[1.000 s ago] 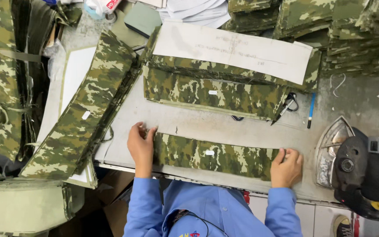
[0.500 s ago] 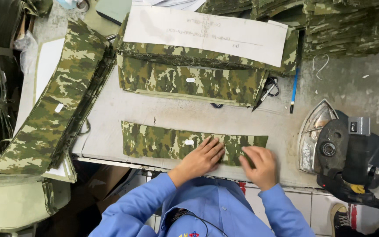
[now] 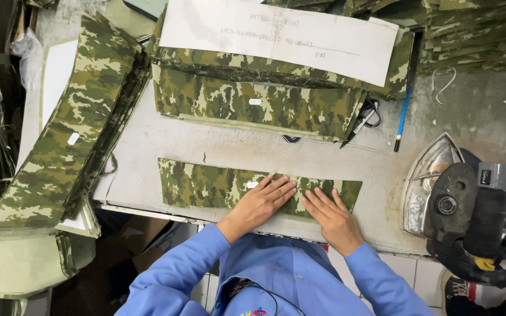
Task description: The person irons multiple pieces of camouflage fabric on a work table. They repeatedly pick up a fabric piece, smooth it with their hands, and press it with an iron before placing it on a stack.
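i see left hand and right hand flat, fingers spread, pressing camouflage strip at near edge of grey worktable. camouflage stack beyond, paper pattern on top; iron at right.

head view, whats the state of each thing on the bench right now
camouflage strip: flat near the table edge
left hand: open, palm down on strip
right hand: open, palm down on strip
iron: on its side, unheld
blue pencil: lying loose
paper pattern: flat atop the fabric stack
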